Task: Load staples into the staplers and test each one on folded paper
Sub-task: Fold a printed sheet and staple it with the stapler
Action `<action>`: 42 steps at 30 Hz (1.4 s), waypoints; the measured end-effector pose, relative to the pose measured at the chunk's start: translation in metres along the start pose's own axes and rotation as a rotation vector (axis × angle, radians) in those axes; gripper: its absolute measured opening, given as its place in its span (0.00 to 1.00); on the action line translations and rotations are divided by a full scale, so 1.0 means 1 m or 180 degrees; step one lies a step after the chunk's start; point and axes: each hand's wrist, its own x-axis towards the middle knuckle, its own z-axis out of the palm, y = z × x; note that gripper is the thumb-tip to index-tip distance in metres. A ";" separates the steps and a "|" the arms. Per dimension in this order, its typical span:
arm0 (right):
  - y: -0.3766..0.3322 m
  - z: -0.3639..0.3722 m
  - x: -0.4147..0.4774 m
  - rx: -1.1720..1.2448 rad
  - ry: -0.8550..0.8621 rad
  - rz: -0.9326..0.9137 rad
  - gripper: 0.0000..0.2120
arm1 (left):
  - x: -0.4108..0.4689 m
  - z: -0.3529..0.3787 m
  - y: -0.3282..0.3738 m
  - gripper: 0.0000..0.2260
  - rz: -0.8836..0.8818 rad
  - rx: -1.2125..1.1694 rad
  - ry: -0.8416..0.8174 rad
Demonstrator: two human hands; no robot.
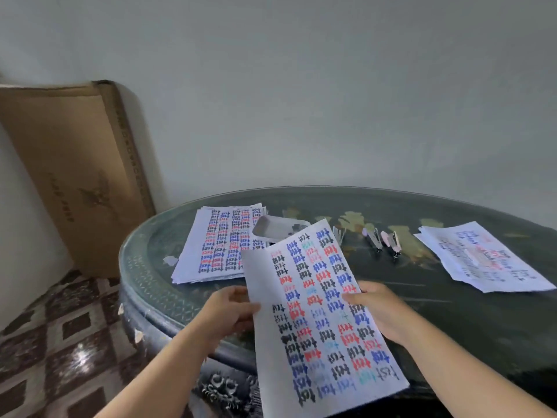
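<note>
While left hand [229, 310] and right hand [378, 310] pinch its edges, the sheet [319, 336] bears multicoloured handwriting.

Dim, soft, flat light; glare on the floor [80, 356]; wide-angle bending; slight blur.

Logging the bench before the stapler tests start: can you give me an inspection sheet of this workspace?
Surface: round dark table with a flower pattern.
Job's things: sheet covered in "test", unfolded and held up; staplers in a row behind it; left paper stack; right paper stack.
Clutter: small tray at the left paper stack's edge.
Grippers: left hand and right hand each grip a side edge of the sheet.
Cables: nothing seen.
Surroundings: cardboard box leaning on the wall; patterned floor.
</note>
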 end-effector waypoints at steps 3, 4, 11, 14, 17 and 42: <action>0.009 -0.018 -0.006 -0.0059 0.0302 -0.0123 0.08 | 0.012 0.032 0.000 0.12 0.0179 0.0236 0.0071; 0.011 -0.022 -0.006 -0.0182 0.0453 -0.0174 0.08 | 0.017 0.040 0.001 0.11 0.0248 0.0310 0.0108; 0.009 -0.053 0.002 -0.0645 0.1000 -0.0492 0.06 | 0.051 0.056 0.013 0.07 0.0718 0.1159 0.0402; 0.010 -0.061 0.006 -0.1168 0.1030 -0.0623 0.07 | 0.055 0.054 0.015 0.06 0.1041 0.1479 0.0297; 0.010 -0.064 0.006 -0.1817 0.0963 -0.0904 0.06 | 0.053 0.050 0.010 0.11 0.1581 0.1939 0.0176; 0.022 -0.054 -0.030 -0.4185 -0.0425 -0.1189 0.23 | 0.050 0.041 -0.023 0.05 0.2722 0.2883 0.0251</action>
